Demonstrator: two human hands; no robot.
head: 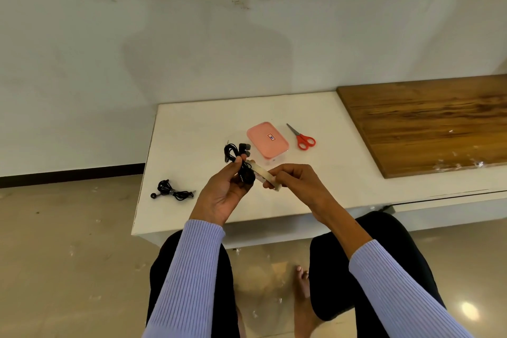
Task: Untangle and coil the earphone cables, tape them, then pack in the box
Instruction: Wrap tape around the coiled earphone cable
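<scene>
White table [192, 123], wooden board [428, 123] at right, beige floor [68, 241].

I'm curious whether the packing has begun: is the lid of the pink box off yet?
No, the pink box sits on the white table with its lid on, beside the red scissors.

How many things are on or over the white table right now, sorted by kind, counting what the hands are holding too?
Earphone sets: 2, one coiled in the left hand at, one lying on the table at
Tape rolls: 1, held by the right hand at
Boxes: 1, pink lid
Scissors: 1, red handles
Total: 5
</scene>
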